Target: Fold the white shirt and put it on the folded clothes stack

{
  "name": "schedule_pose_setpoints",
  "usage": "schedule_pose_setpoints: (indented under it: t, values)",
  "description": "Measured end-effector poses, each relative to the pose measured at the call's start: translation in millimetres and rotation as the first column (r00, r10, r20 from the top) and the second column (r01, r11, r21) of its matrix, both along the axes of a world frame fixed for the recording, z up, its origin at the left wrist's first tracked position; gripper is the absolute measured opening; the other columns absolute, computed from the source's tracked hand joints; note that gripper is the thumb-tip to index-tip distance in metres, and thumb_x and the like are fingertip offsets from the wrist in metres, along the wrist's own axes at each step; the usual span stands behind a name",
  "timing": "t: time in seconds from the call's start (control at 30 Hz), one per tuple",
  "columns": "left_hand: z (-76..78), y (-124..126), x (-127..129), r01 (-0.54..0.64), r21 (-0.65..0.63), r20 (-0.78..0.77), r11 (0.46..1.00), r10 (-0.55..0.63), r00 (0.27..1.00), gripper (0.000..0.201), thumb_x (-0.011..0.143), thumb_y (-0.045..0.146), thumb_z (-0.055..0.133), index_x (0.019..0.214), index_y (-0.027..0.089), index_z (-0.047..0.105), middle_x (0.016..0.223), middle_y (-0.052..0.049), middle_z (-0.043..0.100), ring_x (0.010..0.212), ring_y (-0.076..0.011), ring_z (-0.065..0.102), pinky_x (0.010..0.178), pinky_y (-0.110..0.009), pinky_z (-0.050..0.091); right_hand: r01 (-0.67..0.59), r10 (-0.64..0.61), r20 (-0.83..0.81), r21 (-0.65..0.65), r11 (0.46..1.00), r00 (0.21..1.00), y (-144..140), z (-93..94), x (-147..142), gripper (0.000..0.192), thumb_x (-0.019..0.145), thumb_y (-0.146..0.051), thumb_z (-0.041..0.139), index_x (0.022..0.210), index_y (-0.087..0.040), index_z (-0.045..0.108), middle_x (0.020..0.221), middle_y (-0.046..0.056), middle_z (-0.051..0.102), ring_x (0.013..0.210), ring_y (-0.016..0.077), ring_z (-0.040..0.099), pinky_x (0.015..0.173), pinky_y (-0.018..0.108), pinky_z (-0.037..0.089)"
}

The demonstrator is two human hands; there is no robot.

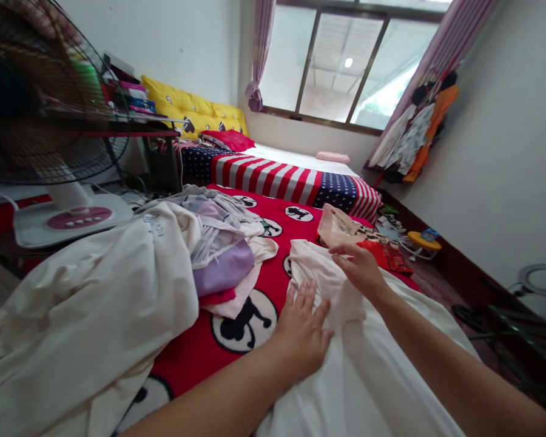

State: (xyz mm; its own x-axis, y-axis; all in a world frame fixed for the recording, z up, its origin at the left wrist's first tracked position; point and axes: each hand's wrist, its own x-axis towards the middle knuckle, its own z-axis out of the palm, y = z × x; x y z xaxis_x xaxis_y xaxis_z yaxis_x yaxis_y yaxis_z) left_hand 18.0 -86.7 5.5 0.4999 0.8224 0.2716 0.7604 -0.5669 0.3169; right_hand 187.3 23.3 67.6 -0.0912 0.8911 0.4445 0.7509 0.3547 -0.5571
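A white garment (368, 364) is laid over the red bedding in front of me, its far part folded and a little rumpled. My left hand (306, 331) lies flat on its left side with the fingers spread. Further up and to the right, my right hand (360, 271) is at the garment's far end, fingers stretched out and holding nothing that I can see. Whether its fingertips touch the cloth I cannot tell. Just beyond it are a beige piece of clothing (337, 226) and a red one (384, 256).
Loose clothes, among them a large cream garment (118, 303) and a purple one (225, 270), are heaped at left on the red bedding (182, 364). A standing fan (68, 215) is beyond them. Behind is a bed with a flag-patterned cover (273, 181). Clothes (430, 130) hang at right.
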Motion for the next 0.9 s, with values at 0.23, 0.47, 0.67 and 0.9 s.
schedule_pose_setpoints:
  t: [0.23,0.47,0.67,0.9]
  values:
    - [-0.4,1,-1,0.02,-0.002,0.044,1.0,-0.02,0.999,0.06,0.096,0.051,0.03,0.144,0.015,0.038,0.154,-0.022,0.019,0.144,-0.033,0.006,0.115,-0.058,0.007,-0.057,0.064,0.12,-0.064,0.996,0.991,85,-9.7,-36,0.03,0.066,-0.012,0.064,0.094,-0.017,0.074,0.088,0.007,0.074,0.068,0.0168,0.065,0.071,0.029,0.051]
    - [0.7,-1,0,0.018,-0.036,0.055,0.999,-0.016,0.998,0.061,0.096,0.051,0.027,0.145,0.015,0.038,0.154,-0.022,0.016,0.145,-0.0319,0.002,0.115,-0.059,0.006,-0.041,0.047,0.067,-0.083,0.996,0.997,114,-25.7,-39,0.009,0.064,-0.016,0.066,0.067,-0.018,0.074,0.074,0.006,0.073,0.072,0.0194,0.067,0.071,0.027,0.049]
    - [-1.2,-2,2,-0.013,-0.053,0.058,0.999,0.016,0.998,0.06,0.096,0.052,0.025,0.146,0.021,0.036,0.157,-0.015,0.011,0.144,-0.0322,-0.004,0.111,-0.066,0.002,0.195,-0.199,-0.059,-0.058,0.979,0.978,123,-44.8,-23,0.021,0.069,-0.023,0.054,0.075,-0.015,0.073,0.073,0.009,0.073,0.071,0.0235,0.068,0.064,0.029,0.049]
    - [3.2,-3,0,-0.01,-0.094,0.055,0.996,0.015,0.998,0.06,0.096,0.052,0.025,0.147,0.022,0.033,0.157,-0.014,0.008,0.144,-0.0327,-0.005,0.112,-0.065,0.002,0.171,-0.188,-0.119,-0.141,0.975,0.975,111,-29.6,-15,0.032,0.078,-0.039,0.052,0.086,-0.014,0.069,0.072,0.009,0.071,0.061,0.0173,0.065,0.053,0.024,0.046]
